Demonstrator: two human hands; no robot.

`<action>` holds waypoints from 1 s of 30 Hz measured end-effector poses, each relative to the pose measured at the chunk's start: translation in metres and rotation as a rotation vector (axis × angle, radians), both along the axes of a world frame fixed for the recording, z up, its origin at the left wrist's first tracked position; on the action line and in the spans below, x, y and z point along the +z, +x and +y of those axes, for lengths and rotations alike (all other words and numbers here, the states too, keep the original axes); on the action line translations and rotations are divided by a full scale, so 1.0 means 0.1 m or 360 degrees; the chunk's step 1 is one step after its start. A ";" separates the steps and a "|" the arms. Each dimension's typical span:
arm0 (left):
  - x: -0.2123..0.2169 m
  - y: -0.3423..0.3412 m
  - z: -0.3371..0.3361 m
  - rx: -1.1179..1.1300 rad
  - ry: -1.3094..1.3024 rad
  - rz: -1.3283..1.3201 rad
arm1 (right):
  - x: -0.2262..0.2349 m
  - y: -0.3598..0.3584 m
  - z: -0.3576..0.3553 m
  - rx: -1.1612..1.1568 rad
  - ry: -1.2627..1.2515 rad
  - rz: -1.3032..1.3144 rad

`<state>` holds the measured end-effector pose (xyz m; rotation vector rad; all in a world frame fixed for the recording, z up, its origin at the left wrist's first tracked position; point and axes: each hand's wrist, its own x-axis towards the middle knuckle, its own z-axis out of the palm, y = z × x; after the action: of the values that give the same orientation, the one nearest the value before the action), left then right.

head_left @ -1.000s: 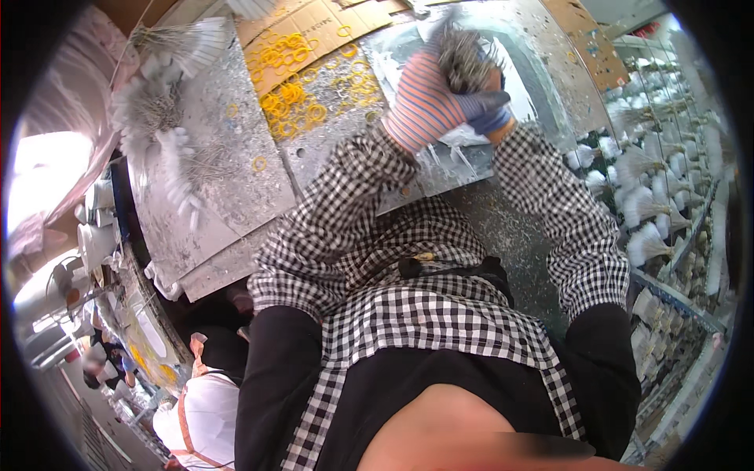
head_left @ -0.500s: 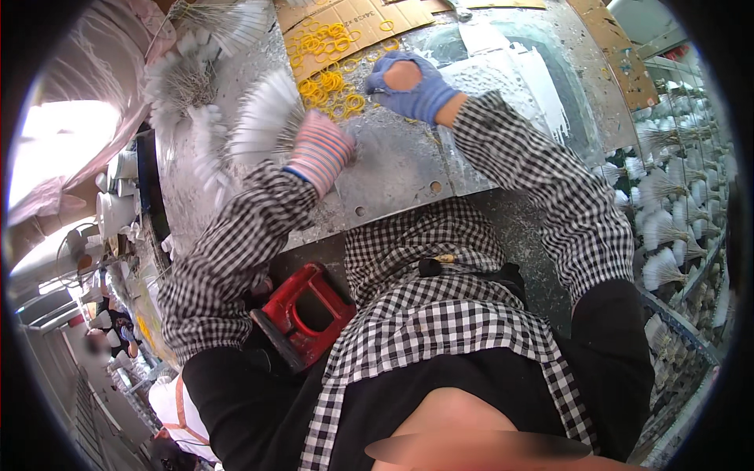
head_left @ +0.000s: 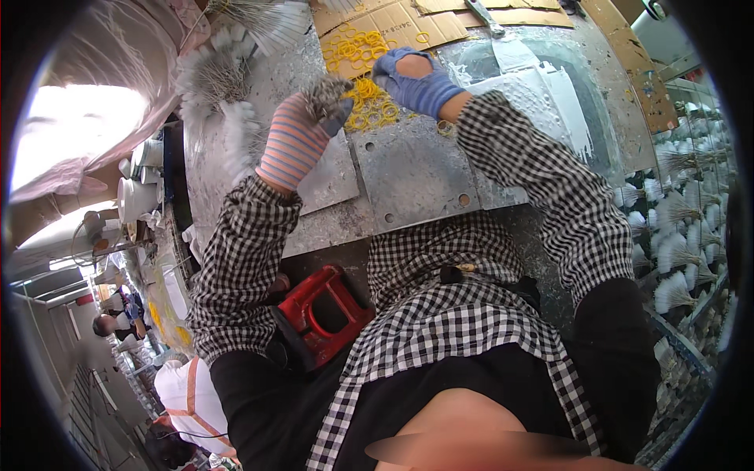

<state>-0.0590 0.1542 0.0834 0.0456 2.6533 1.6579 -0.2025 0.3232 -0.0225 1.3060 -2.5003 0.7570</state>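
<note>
The grey worktable [head_left: 416, 173], spattered all over, spreads before me, with cardboard [head_left: 400, 25] along its far side. My striped-gloved left hand [head_left: 297, 140] is closed around a bundle of thin stems [head_left: 324, 97]; their grey ends poke past my fingers, too foreshortened for me to read the long axis. Yellow rings [head_left: 366, 93] lie just right of that bundle, between my hands. My blue-gloved right hand [head_left: 420, 88] is nearer, its fingers curled at the edge of the heap; whether they pinch a ring, I cannot tell. White paste [head_left: 569, 102] smears the surface to my right, beyond it a rack of white tufts [head_left: 674, 292]; on my left lies a tufted pile [head_left: 214, 82].
</note>
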 end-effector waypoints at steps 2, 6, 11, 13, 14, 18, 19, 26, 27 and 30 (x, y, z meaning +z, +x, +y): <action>-0.08 -0.11 -0.24 0.0134 0.0371 -0.0010 | 0.32 0.14 0.03 0.0127 -0.0427 -0.0172; -0.34 -0.36 -0.39 0.0015 0.1267 -0.0839 | 0.58 0.40 0.16 0.0070 -0.0540 -0.0046; -0.31 -0.38 -0.22 -0.0020 0.0593 -0.0264 | 0.81 0.63 0.55 0.0676 -0.1158 -0.1566; -0.29 -0.39 -0.19 -0.0072 0.0883 -0.0391 | 0.72 0.55 0.63 0.0999 -0.1362 -0.1866; -0.14 -0.34 0.04 -0.0099 0.0714 -0.0205 | 0.71 0.51 0.68 0.1321 -0.1555 -0.2156; 0.19 -0.10 0.43 -0.0080 0.0387 -0.0007 | 0.97 0.58 0.90 0.0972 -0.1069 -0.1784; 0.21 -0.07 0.45 -0.0107 0.0592 -0.0155 | 1.00 0.51 0.98 0.0933 -0.0973 -0.1818; 0.17 -0.15 0.59 -0.0336 0.0560 -0.0393 | 1.13 0.66 0.87 0.0432 -0.0877 -0.0478; -0.14 -0.04 0.60 -0.0246 0.1201 -0.0400 | 1.23 0.80 0.78 0.0505 -0.0742 -0.0409; -0.09 -0.06 0.77 -0.0877 -0.1272 0.0531 | 1.35 0.62 0.90 0.0146 -0.0218 -0.0880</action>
<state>-0.0646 0.2317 0.0741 0.9903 2.9194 0.4152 -0.1400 0.4132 0.1121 1.3066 -2.7298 1.4543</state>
